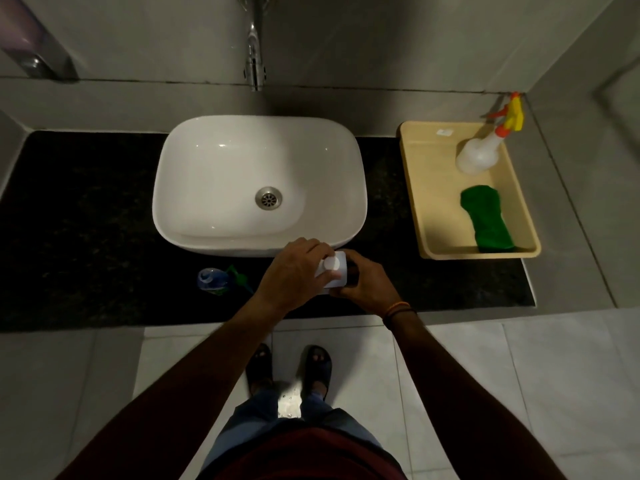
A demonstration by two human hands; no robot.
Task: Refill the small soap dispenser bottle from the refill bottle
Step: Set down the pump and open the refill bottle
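Bottle point(333, 270) between both hands' fingers point(313, 252)

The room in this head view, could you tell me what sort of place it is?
Most likely a bathroom or washroom: a white basin on a dark counter, a wall tap above it, and tiled walls and floor.

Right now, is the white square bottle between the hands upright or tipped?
Upright: the white square bottle shows its round cap facing the overhead camera, both hands around it.

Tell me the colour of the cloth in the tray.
Green cloth, in the beige tray; head view.
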